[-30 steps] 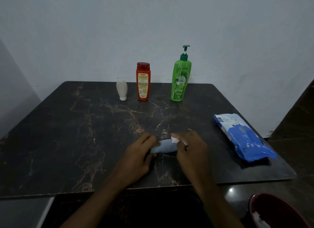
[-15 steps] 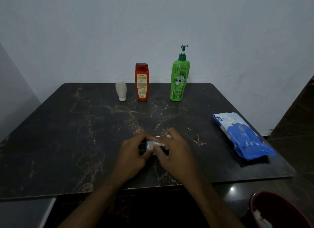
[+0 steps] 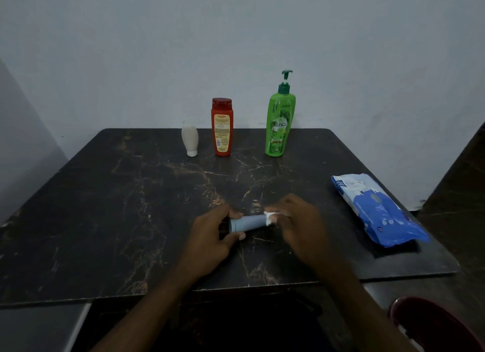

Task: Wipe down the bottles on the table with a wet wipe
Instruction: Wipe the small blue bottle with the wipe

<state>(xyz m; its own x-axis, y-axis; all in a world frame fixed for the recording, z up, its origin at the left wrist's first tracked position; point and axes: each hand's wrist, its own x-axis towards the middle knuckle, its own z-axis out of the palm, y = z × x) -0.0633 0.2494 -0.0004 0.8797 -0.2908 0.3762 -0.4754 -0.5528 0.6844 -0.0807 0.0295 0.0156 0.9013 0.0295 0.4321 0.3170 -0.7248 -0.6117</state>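
Observation:
A small pale blue bottle (image 3: 249,222) lies sideways just above the dark marble table (image 3: 110,210), near the front middle. My left hand (image 3: 212,236) grips its left end. My right hand (image 3: 299,225) pinches a white wet wipe (image 3: 270,216) against the bottle's right end. At the back of the table stand a small white bottle (image 3: 189,141) on its cap, a red bottle (image 3: 222,127) and a tall green pump bottle (image 3: 279,120).
A blue and white pack of wet wipes (image 3: 378,212) lies at the table's right edge. A dark red bin (image 3: 433,325) sits on the floor at the lower right. A pale wall rises right behind the table.
My right hand slid left along the blue bottle until the hands met, then back right to its end. The bottle's body shows again between the hands.

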